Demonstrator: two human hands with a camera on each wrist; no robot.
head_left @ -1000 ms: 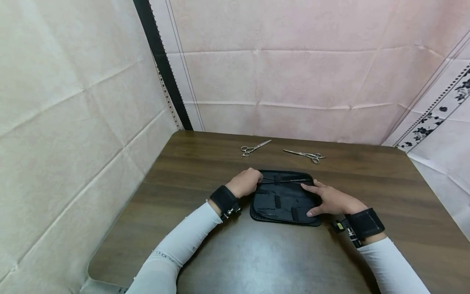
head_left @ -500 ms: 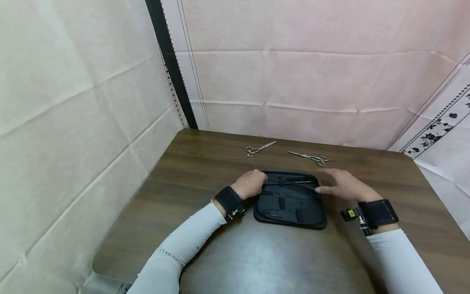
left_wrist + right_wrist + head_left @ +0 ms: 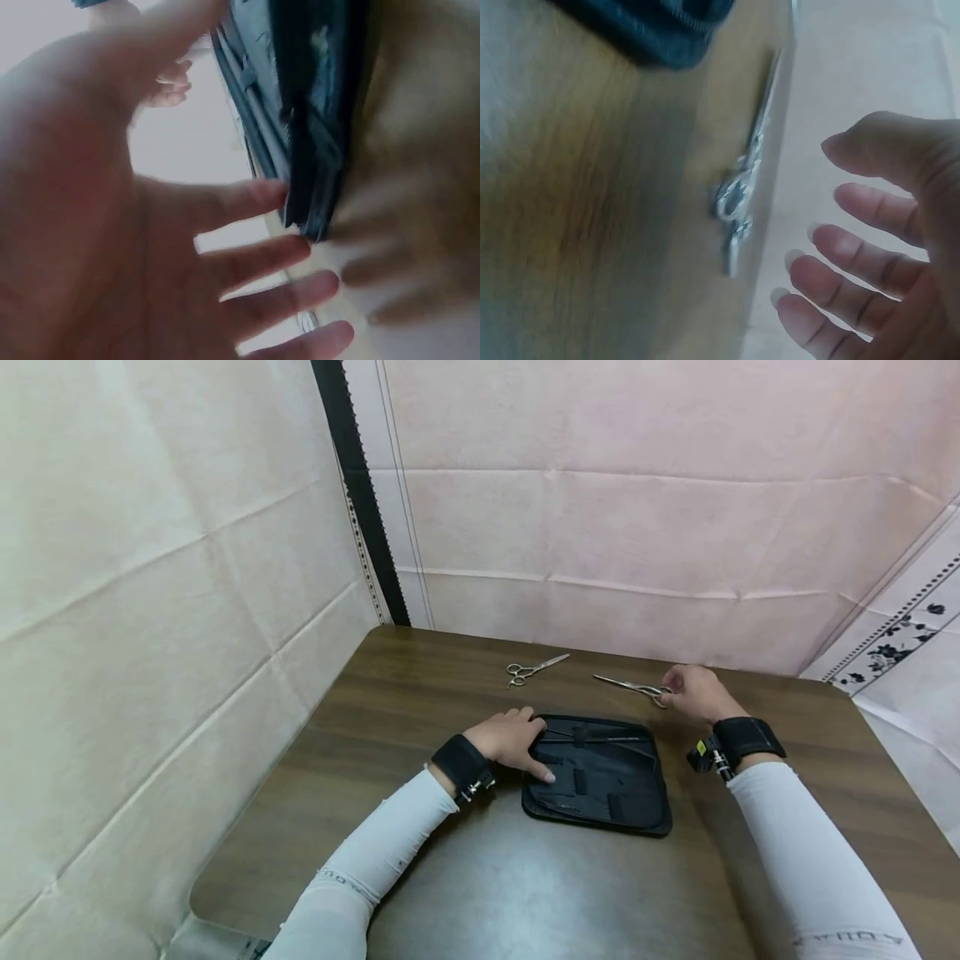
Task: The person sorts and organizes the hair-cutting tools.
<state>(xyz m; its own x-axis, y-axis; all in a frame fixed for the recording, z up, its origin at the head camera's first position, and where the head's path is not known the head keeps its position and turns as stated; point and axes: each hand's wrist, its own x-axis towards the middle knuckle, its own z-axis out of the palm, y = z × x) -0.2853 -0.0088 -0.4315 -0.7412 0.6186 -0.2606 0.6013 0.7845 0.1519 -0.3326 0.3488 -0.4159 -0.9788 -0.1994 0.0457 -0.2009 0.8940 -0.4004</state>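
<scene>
A black zip case (image 3: 600, 797) with small loops lies on the table, a thin dark rod-like tool (image 3: 600, 739) across its upper part. At its left edge is my left hand (image 3: 512, 742), thumb over the case. The left wrist view shows its fingers (image 3: 255, 266) spread and fairly straight, fingertips right by the zipped corner. My right hand (image 3: 697, 693) is over the handle end of the right-hand scissors (image 3: 630, 685). Seen from the right wrist, its fingers (image 3: 855, 259) are loosely bent and apart from the scissors (image 3: 739, 191), with nothing between them.
A second pair of scissors (image 3: 536, 670) lies behind the case, further left. The brown wooden table (image 3: 315, 793) has rounded corners. Pale creased cloth (image 3: 637, 535) hangs behind it and on the left side.
My right hand has left the case's right edge and moved up and away to the right-hand scissors. My left hand's fingers have loosened and spread at the case's left edge.
</scene>
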